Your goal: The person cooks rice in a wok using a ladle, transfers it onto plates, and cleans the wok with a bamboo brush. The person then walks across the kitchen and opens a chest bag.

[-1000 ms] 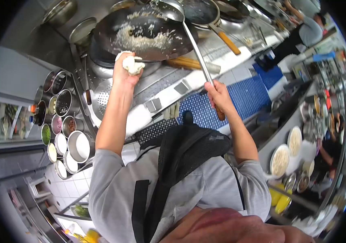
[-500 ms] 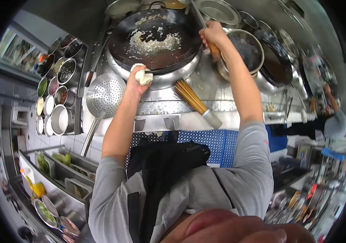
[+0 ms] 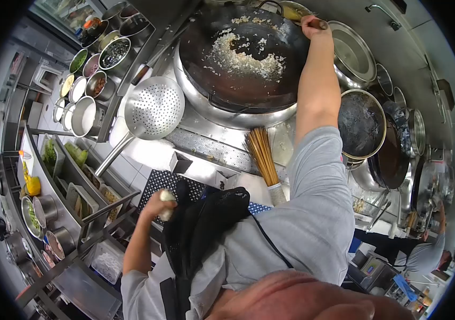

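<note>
A large dark wok [image 3: 259, 98] sits on a round steel burner ring, with white rice [image 3: 238, 58] spread in a curve inside it. My left hand [image 3: 157, 205] is close to my body, below the counter edge, closed on a bunched white cloth [image 3: 167, 205]. At the wok's far right side, my right hand [image 3: 315, 25] grips the wooden handle [image 3: 319, 24] of the ladle. The ladle's bowl cannot be made out. A perforated strainer [image 3: 154, 108] lies left of the wok, and a bamboo brush [image 3: 262, 160] lies below it.
Metal pots of ingredients [image 3: 85, 116] stand at the left, above bins of vegetables [image 3: 77, 154]. A blackened pan [image 3: 362, 125], a steel pot [image 3: 352, 52] and another dark wok [image 3: 392, 154] stand to the right. Another person [image 3: 424, 256] is at the far right.
My left hand has left the wok's near rim and come back toward my body with the cloth. My right hand has moved up with the ladle to the wok's far side. The view has turned.
</note>
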A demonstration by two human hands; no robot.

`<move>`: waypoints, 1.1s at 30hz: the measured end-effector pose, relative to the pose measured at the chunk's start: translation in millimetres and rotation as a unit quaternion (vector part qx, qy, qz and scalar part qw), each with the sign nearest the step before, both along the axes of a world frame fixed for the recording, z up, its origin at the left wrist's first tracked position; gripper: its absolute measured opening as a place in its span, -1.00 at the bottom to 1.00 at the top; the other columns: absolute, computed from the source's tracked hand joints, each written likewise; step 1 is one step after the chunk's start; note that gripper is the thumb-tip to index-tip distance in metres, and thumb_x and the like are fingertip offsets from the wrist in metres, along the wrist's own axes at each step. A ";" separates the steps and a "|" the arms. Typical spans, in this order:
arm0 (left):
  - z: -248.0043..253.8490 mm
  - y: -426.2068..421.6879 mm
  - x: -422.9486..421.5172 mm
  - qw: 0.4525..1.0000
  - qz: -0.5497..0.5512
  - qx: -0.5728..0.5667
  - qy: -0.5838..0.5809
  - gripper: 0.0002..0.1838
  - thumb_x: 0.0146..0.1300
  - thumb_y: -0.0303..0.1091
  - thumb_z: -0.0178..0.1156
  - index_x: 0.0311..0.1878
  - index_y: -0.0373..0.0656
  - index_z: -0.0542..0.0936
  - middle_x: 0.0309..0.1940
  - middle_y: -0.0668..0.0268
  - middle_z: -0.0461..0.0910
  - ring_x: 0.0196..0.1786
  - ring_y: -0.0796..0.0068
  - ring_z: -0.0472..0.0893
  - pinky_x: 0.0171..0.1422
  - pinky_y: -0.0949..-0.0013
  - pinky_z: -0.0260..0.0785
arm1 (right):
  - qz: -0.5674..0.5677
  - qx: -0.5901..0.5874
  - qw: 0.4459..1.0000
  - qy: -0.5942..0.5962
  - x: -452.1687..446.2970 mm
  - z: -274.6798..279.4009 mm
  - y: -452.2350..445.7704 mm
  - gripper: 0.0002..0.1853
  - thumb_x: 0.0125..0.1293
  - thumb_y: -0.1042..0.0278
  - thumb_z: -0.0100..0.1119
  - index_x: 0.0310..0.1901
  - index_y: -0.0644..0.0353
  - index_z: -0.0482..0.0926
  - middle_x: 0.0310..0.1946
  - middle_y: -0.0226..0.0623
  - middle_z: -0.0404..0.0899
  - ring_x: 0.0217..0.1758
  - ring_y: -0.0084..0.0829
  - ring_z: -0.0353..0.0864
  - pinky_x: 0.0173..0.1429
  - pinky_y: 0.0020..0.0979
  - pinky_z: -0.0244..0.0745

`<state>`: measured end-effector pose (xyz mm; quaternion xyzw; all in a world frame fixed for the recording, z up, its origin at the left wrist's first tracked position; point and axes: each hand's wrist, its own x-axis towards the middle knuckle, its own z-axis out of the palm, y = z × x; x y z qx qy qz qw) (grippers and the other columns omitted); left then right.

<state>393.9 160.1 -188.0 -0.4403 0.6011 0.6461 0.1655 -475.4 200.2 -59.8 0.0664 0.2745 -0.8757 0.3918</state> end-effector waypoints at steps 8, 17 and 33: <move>-162.2 121.4 -111.1 0.801 -0.452 -0.290 0.265 -0.47 0.03 -0.16 0.34 0.05 -0.22 0.53 -0.13 -0.05 0.64 -0.04 0.04 0.65 0.04 0.10 0.47 | 0.057 0.568 0.631 0.525 103.7 42.6 47.1 -0.92 0.14 0.53 0.16 -0.37 0.36 0.51 -0.64 -0.26 0.49 -0.69 -0.41 0.51 -0.61 -0.34 0.43; -109.7 153.0 -202.4 0.767 -0.565 -0.081 0.293 -0.51 0.04 -0.16 0.34 0.01 -0.21 0.54 -0.19 0.01 0.65 -0.10 0.08 0.66 0.01 0.14 0.48 | -0.028 0.730 0.438 0.523 184.6 104.5 185.3 -0.69 0.13 0.50 0.09 -0.10 0.50 0.49 -0.60 -0.20 0.54 -0.71 -0.39 0.52 -0.62 -0.29 0.44; -81.6 146.1 -228.3 0.781 -0.549 0.019 0.297 -0.57 0.06 -0.15 0.34 -0.06 -0.20 0.56 -0.29 0.11 0.66 -0.20 0.16 0.67 -0.03 0.22 0.50 | -0.055 -0.115 0.991 -0.026 296.6 162.0 184.0 -0.44 0.49 0.45 -0.17 0.36 0.58 -0.08 -0.43 -0.28 0.33 -0.58 -0.50 0.37 -0.59 -0.54 0.38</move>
